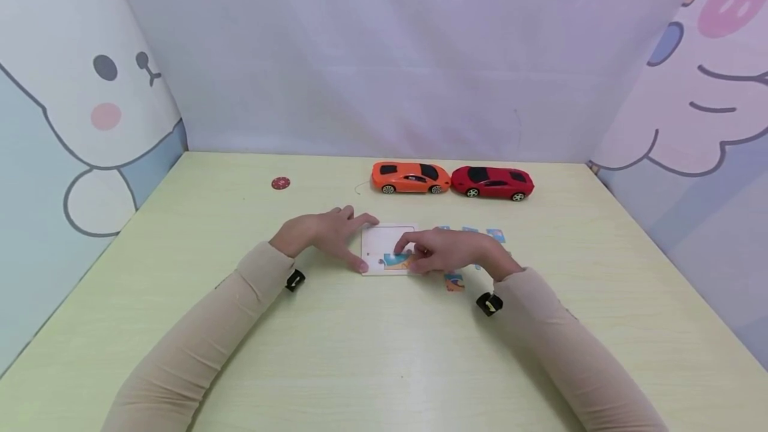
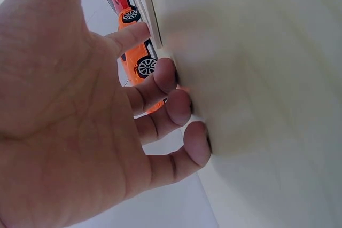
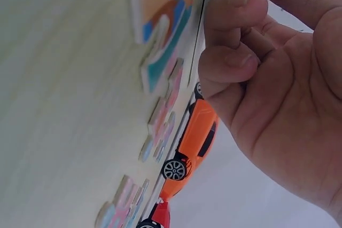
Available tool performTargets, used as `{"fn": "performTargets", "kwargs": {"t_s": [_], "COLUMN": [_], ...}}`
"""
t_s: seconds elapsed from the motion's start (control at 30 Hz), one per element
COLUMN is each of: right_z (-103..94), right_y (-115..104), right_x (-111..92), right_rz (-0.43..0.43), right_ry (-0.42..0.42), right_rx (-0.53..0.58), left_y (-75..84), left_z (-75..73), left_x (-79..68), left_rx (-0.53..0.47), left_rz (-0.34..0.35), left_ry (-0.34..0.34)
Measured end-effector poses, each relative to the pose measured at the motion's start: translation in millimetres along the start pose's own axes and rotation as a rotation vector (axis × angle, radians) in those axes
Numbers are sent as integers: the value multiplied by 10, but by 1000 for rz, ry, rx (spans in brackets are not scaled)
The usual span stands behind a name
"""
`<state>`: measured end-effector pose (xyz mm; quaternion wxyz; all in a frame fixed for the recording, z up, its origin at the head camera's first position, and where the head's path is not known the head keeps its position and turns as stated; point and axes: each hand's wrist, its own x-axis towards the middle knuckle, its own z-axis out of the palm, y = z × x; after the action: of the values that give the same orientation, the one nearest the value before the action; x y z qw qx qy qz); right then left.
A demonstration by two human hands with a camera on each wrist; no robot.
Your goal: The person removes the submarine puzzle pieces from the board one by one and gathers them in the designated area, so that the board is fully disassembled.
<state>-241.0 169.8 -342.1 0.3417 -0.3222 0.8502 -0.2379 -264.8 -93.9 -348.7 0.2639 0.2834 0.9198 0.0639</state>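
Note:
A white puzzle board (image 1: 384,235) with a thin dark outline lies on the table, and teal-and-orange puzzle pieces (image 1: 393,261) sit in its lower part. Across the board's left side my left hand (image 1: 333,232) is spread, thumb at the lower corner and index finger at the upper one. In the left wrist view its other fingertips (image 2: 196,142) rest on the tabletop. My right hand (image 1: 447,250) is over the board's right side, pinching a puzzle piece between thumb and index finger. Its other fingers (image 3: 230,65) curl inward, and the fingertips on the piece are hidden in the right wrist view.
Beside the right hand lie loose puzzle pieces, one blue-and-orange (image 1: 455,283) in front and several behind, including a blue one (image 1: 495,235). An orange toy car (image 1: 411,177) and a red toy car (image 1: 492,183) stand farther back. A red chip (image 1: 281,183) lies at back left.

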Motion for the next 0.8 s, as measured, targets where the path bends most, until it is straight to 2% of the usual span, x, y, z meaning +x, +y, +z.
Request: {"fn": "performTargets", "kwargs": {"t_s": [0.37,0.6,0.8], "right_z": [32,55,51], "right_y": [-30,-37,-3], "right_x": [20,47,57], "right_rz": [-9,29,3], "right_ry": [0,-10,-15], "right_rx": [-17,24,50], "left_y": [-15,-16,-17], "left_z": [-7,9,3], "left_x": [16,23,32], "left_rx": [8,0,-2], "left_rz": [7,0,1], "left_ry": [1,-3,1]}}
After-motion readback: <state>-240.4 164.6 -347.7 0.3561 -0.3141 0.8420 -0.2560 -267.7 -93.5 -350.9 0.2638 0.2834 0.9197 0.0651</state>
